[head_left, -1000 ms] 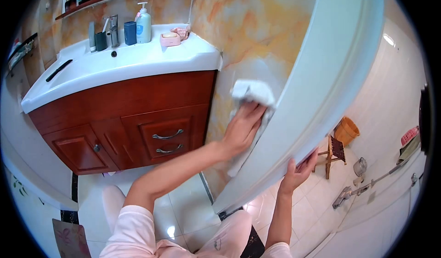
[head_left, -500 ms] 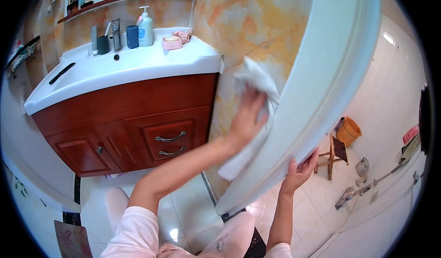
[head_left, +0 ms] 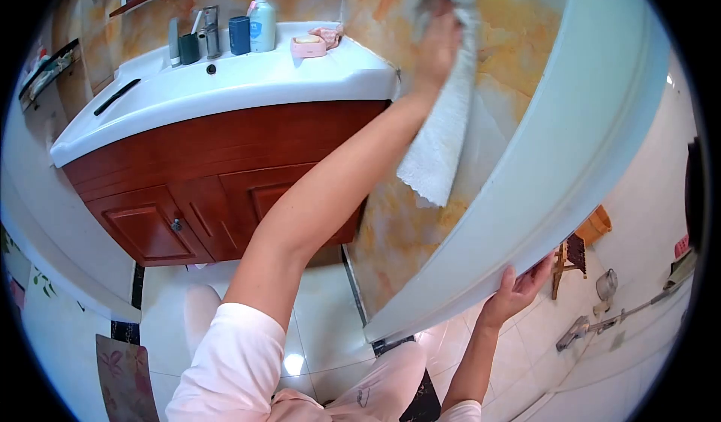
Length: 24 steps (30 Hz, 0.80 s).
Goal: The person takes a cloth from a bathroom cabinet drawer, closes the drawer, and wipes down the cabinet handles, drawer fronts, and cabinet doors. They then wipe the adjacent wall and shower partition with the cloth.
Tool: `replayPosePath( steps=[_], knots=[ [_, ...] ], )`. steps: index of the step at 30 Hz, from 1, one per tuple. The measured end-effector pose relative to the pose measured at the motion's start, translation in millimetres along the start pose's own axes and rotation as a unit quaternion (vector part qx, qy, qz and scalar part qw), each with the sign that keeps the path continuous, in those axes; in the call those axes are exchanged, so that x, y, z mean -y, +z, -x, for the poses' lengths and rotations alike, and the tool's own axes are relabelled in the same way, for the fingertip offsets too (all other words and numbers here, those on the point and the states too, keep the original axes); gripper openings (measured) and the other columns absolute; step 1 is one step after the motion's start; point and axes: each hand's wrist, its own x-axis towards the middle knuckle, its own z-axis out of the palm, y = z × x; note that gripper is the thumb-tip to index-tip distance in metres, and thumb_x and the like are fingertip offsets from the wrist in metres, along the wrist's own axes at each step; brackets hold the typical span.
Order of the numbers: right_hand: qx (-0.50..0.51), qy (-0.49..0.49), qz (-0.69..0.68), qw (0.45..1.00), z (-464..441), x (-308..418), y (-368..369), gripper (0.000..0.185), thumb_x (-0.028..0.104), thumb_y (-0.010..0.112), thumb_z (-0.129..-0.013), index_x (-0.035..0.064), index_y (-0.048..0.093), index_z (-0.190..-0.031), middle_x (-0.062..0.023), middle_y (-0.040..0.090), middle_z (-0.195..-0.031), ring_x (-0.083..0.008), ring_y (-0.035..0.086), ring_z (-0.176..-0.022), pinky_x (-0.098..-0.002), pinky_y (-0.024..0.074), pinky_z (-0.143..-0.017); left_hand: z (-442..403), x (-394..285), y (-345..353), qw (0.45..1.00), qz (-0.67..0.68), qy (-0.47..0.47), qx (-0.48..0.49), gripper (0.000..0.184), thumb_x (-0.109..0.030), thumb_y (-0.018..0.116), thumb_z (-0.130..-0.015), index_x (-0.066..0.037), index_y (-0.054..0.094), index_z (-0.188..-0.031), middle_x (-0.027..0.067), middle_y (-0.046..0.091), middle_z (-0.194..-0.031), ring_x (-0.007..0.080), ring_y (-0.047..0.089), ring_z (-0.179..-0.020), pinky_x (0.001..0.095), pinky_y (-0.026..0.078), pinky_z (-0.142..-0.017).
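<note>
My left hand [head_left: 439, 50] is raised high on the marbled wall tiles [head_left: 518, 16] and presses a white cloth [head_left: 443, 140] against them. The cloth hangs down past my wrist with its lower end loose. Its upper part and my fingertips are blurred by motion. Lower right, my right hand [head_left: 518, 294] grips the edge of the white door frame [head_left: 526, 189], thumb on the near side. Part of its fingers is hidden by the frame.
Left of the wall is a white washbasin [head_left: 248, 84] on a red-brown cabinet [head_left: 173, 159]. A pump bottle [head_left: 262, 24], blue cup [head_left: 239, 35] and pink soap dish [head_left: 309, 46] stand on it. Beyond the frame are a folding stool [head_left: 573, 257] and wooden bucket [head_left: 595, 227].
My left hand has moved up the wall with the cloth, away from the door frame, and the arm is stretched further. My right hand stays on the frame. The view has shifted.
</note>
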Motion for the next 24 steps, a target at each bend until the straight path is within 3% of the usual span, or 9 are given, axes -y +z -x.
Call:
replayPosePath(
  steps=[5, 7, 8, 9, 11, 14, 15, 18, 24],
  knots=[
    [-0.008, -0.001, -0.004, 1.000, -0.1, 4.0, 4.7, 0.068, 0.006, 0.054, -0.082, -0.0044, 0.024, -0.142, -0.0161, 0.027, -0.148, -0.0263, 0.027, -0.137, -0.0391, 0.0194, -0.113, 97.8, -2.7, -43.5, 0.982, -0.007, -0.171, 0.078, 0.053, -0.006, 0.045, -0.093, 0.002, 0.026, -0.142, 0.0237, 0.023, -0.148, 0.0372, 0.023, -0.137, 0.0389, 0.024, -0.111],
    [-0.013, -0.001, -0.001, 1.000, 1.4, 4.3, 4.6, 0.068, 0.005, 0.054, -0.081, -0.0043, 0.025, -0.142, -0.0161, 0.028, -0.148, -0.0264, 0.027, -0.137, -0.0391, 0.0199, -0.113, 163.6, -24.9, -58.9, 0.970, -0.122, -0.160, 0.134, 0.056, -0.001, 0.046, -0.090, 0.005, 0.024, -0.141, 0.0250, 0.023, -0.147, 0.0364, 0.022, -0.138, 0.0392, 0.023, -0.112],
    [-0.014, -0.003, -0.001, 1.000, 1.1, 3.6, 4.7, 0.068, 0.005, 0.054, -0.081, -0.0043, 0.025, -0.142, -0.0161, 0.028, -0.147, -0.0264, 0.028, -0.137, -0.0390, 0.0202, -0.113, 192.1, -50.9, -66.5, 0.954, -0.130, -0.215, 0.164, 0.058, 0.001, 0.048, -0.089, 0.007, 0.023, -0.140, 0.0271, 0.026, -0.145, 0.0378, 0.024, -0.137, 0.0399, 0.024, -0.112],
    [-0.013, -0.007, -0.002, 1.000, 1.0, 4.0, 5.5, 0.068, 0.005, 0.054, -0.081, -0.0043, 0.025, -0.142, -0.0162, 0.028, -0.147, -0.0265, 0.028, -0.137, -0.0390, 0.0205, -0.112, 229.0, -65.4, -74.6, 0.961, -0.145, -0.165, 0.166, 0.056, -0.001, 0.049, -0.089, 0.009, 0.024, -0.139, 0.0297, 0.027, -0.142, 0.0410, 0.025, -0.135, 0.0417, 0.024, -0.111],
    [-0.031, 0.016, 0.013, 0.999, 1.3, 6.8, 7.8, 0.071, 0.005, 0.053, -0.077, -0.0058, 0.025, -0.141, -0.0173, 0.029, -0.146, -0.0278, 0.029, -0.135, -0.0394, 0.0210, -0.112, 251.6, -108.3, -83.9, 0.925, -0.111, -0.278, 0.236, 0.054, -0.003, 0.047, -0.088, 0.011, 0.027, -0.136, 0.0325, 0.033, -0.136, 0.0458, 0.033, -0.127, 0.0459, 0.029, -0.106],
    [-0.038, 0.009, 0.018, 0.999, -1.1, 6.3, 11.3, 0.069, 0.005, 0.053, -0.078, -0.0050, 0.027, -0.141, -0.0167, 0.031, -0.145, -0.0273, 0.031, -0.134, -0.0388, 0.0223, -0.111, 182.2, -155.3, -61.6, 0.952, -0.029, -0.222, 0.209, 0.057, -0.006, 0.054, -0.082, 0.006, 0.034, -0.134, 0.0290, 0.034, -0.138, 0.0458, 0.030, -0.130, 0.0462, 0.027, -0.108],
    [-0.035, 0.007, 0.021, 0.999, 1.5, 5.4, 9.8, 0.067, 0.005, 0.053, -0.080, -0.0041, 0.027, -0.141, -0.0161, 0.032, -0.145, -0.0268, 0.031, -0.134, -0.0385, 0.0229, -0.111, 149.8, -157.0, -57.1, 0.956, -0.004, -0.174, 0.235, 0.059, -0.007, 0.055, -0.081, 0.006, 0.035, -0.134, 0.0281, 0.031, -0.141, 0.0451, 0.027, -0.133, 0.0467, 0.024, -0.109],
    [-0.052, 0.016, 0.061, 0.997, 3.5, 0.6, 6.3, 0.065, 0.004, 0.053, -0.080, -0.0037, 0.029, -0.140, -0.0159, 0.034, -0.143, -0.0265, 0.036, -0.130, -0.0385, 0.0258, -0.109, 100.6, -123.0, -43.6, 0.979, 0.015, -0.114, 0.169, 0.059, -0.008, 0.055, -0.081, 0.004, 0.035, -0.136, 0.0255, 0.021, -0.148, 0.0437, 0.015, -0.138, 0.0460, 0.019, -0.112],
    [-0.047, 0.010, 0.019, 0.999, 4.2, -2.2, 6.5, 0.061, 0.007, 0.053, -0.081, -0.0030, 0.031, -0.138, -0.0155, 0.040, -0.137, -0.0257, 0.042, -0.123, -0.0380, 0.0322, -0.105, 164.2, -60.9, -43.3, 0.980, -0.016, -0.175, 0.090, 0.062, -0.003, 0.049, -0.083, 0.001, 0.028, -0.142, 0.0226, 0.017, -0.151, 0.0385, 0.017, -0.140, 0.0438, 0.016, -0.114]
  ],
)
